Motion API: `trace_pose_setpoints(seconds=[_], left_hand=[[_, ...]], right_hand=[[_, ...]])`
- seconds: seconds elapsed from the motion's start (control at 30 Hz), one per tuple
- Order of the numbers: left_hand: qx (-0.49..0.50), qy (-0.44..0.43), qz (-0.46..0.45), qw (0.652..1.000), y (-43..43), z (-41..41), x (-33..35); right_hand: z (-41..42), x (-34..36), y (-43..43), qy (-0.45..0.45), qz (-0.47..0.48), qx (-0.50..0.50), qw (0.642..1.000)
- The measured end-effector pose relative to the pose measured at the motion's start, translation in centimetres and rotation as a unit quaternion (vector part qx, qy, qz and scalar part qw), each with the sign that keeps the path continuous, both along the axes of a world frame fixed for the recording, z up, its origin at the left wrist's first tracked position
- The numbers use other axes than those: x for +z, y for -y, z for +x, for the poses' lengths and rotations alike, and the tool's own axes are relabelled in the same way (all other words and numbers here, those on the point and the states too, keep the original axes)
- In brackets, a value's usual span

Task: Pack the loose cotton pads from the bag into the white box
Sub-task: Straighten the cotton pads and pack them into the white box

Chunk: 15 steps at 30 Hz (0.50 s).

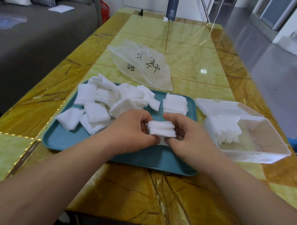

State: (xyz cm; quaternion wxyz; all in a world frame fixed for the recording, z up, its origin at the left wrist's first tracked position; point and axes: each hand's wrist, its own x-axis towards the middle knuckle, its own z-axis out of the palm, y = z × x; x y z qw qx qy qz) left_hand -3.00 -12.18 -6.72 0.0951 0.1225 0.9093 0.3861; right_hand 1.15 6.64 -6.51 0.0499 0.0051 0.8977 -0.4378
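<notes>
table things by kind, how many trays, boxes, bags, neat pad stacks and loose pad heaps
tray: 1
box: 1
bag: 1
neat pad stacks: 3, tray stack, held stack, boxed stack
loose pad heap: 1
total: 7

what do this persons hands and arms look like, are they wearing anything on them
Nothing is worn that shows. The left hand and right hand have no gloves, and no ring, watch or bracelet is visible. The left forearm and right forearm are uncovered as far as the picture's edge, so no sleeve is in view. No markings show.
</notes>
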Motion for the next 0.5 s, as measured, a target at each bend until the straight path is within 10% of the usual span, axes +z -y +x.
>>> trace_pose_setpoints(seconds=[0.5], left_hand=[[-0.045, -0.037, -0.063, 0.996, -0.5, 1.2, 0.3]], right_hand=[[0.5, -0.1, 2.9, 0.062, -0.220, -0.066, 0.971]])
